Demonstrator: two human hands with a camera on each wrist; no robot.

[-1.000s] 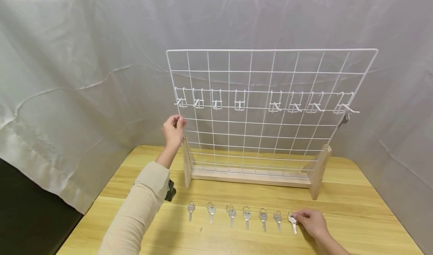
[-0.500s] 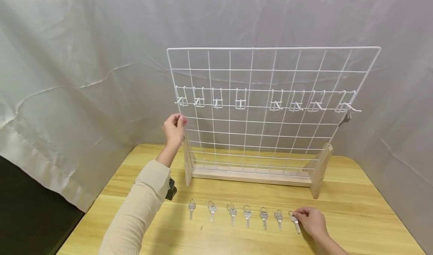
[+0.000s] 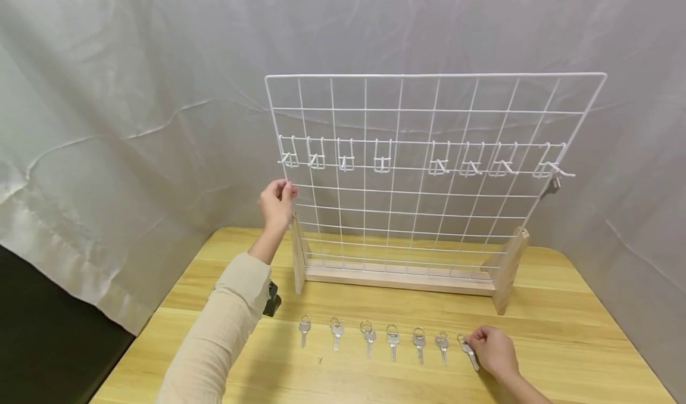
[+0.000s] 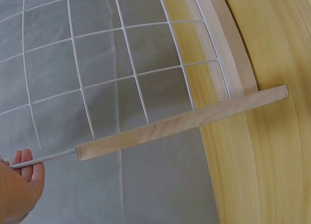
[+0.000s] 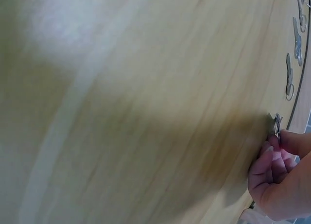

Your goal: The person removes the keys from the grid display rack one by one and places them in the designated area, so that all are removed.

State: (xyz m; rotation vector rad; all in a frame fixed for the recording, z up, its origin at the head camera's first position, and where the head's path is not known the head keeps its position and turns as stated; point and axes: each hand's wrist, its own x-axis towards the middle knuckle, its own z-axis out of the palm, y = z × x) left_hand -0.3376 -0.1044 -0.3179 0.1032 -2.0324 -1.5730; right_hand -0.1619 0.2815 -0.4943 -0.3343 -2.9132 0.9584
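My left hand [image 3: 276, 203] grips the left edge wire of a white wire grid [image 3: 402, 201]; in the left wrist view its fingers [image 4: 35, 173] curl round that wire just above the wooden upright [image 4: 146, 133]. At the lower right of the head view, my right hand [image 3: 495, 351] pinches the ring end of a silver key [image 3: 469, 354], the rightmost in a row. The key's blade slants down to the right at the tabletop. Seen from the right wrist, thumb and fingers close on the key [image 5: 277, 121]; part of it is hidden by them.
Several more keys with rings, such as one silver key [image 3: 419, 345], lie in a row on the wooden table [image 3: 375, 386]. White hooks [image 3: 439, 164] line the grid, and a dark metal object [image 3: 552, 187] hangs at the right one. The wooden stand [image 3: 396, 279] supports the grid.
The key at my right hand has tilted, its blade swinging to the right. My left hand keeps its hold on the grid; the view has shifted slightly.
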